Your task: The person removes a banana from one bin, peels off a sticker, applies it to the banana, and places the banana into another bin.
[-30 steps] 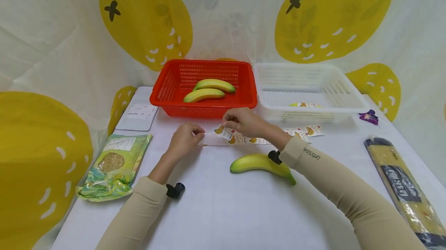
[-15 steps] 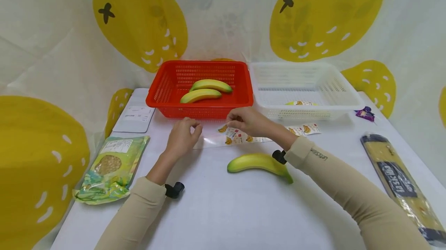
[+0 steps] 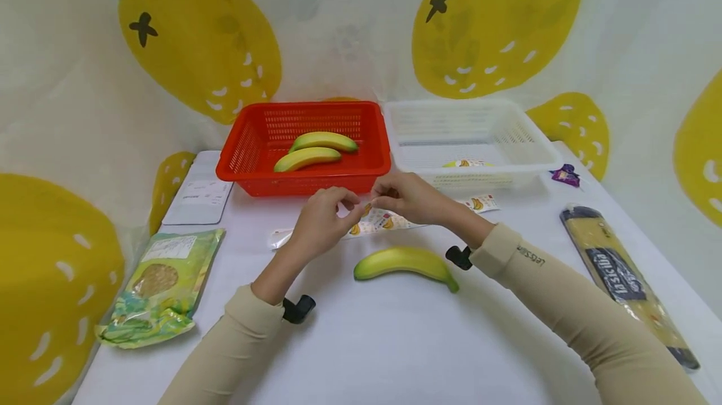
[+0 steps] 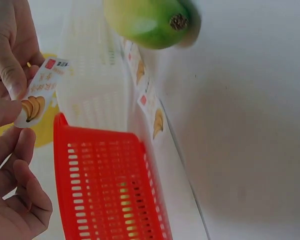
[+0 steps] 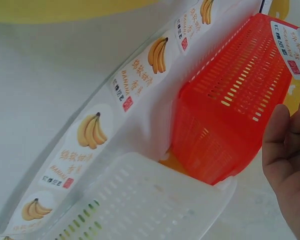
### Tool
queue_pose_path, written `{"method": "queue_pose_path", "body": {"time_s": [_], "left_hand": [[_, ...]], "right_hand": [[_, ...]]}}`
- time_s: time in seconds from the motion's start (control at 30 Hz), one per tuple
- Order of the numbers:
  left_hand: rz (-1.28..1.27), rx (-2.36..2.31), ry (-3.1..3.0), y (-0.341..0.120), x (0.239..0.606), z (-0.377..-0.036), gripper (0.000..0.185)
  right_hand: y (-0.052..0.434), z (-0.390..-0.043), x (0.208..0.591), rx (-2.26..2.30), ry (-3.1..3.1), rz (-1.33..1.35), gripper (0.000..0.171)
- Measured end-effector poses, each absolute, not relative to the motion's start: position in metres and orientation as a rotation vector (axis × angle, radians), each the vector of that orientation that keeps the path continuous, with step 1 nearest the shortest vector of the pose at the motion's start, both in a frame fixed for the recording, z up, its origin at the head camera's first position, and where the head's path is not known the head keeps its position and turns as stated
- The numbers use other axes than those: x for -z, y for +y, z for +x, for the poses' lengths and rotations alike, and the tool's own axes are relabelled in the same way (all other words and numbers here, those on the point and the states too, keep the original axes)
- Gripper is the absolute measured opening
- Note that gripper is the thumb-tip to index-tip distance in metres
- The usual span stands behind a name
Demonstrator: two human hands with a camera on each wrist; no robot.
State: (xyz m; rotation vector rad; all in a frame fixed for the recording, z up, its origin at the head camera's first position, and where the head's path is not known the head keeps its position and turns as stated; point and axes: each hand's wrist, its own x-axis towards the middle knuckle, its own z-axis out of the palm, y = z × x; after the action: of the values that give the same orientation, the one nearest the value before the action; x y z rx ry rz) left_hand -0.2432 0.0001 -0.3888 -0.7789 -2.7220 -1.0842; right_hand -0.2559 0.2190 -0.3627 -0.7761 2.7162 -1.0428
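Both hands meet over the table in front of the red basket. A peeled label sticker (image 4: 40,95) with a banana picture is between them, held up off the table. My left hand (image 3: 323,222) pinches its lower end between thumb and finger. My right hand (image 3: 414,199) grips its other edge, thumb on the printed side. Below them lies a long strip of banana stickers (image 5: 135,75) on backing paper, its left end bare and partly covered by the left hand. A banana (image 3: 403,262) rests on the table just nearer than the strip.
The red basket (image 3: 304,183) holds two bananas (image 3: 307,158). Beside it, a white basket (image 3: 479,174) contains a yellow thing bearing a sticker. At left are a green food bag (image 3: 163,286) and a white card (image 3: 197,198); at right, a pasta pack (image 3: 626,286) and purple wrapper (image 3: 565,175).
My left hand has moved right, from over the strip's bare end up to the sticker in my right hand, and now pinches it too. The head view has shifted slightly right.
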Motion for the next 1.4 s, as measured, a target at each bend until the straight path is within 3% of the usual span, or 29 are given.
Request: {"method": "queue_pose_path", "body": {"time_s": [0.37, 0.87, 1.13, 1.4], "left_hand": [[-0.821, 1.188, -2.773, 0.005, 0.394, -0.242, 0.01], [-0.738, 1.692, -2.621, 0.011, 0.394, -0.235, 0.012], [-0.836, 1.789, -2.535, 0.025, 0.394, -0.225, 0.011], [-0.757, 1.81, -2.633, 0.034, 0.403, -0.22, 0.011]], "right_hand": [[0.225, -0.248, 0.366, 1.053, 2.718, -0.742, 0.009], [0.265, -0.22, 0.372, 1.189, 2.774, -0.539, 0.017], [0.268, -0.203, 0.377, 1.223, 2.76, -0.497, 0.02], [0.277, -0.192, 0.383, 1.127, 2.788, -0.448, 0.027]]}}
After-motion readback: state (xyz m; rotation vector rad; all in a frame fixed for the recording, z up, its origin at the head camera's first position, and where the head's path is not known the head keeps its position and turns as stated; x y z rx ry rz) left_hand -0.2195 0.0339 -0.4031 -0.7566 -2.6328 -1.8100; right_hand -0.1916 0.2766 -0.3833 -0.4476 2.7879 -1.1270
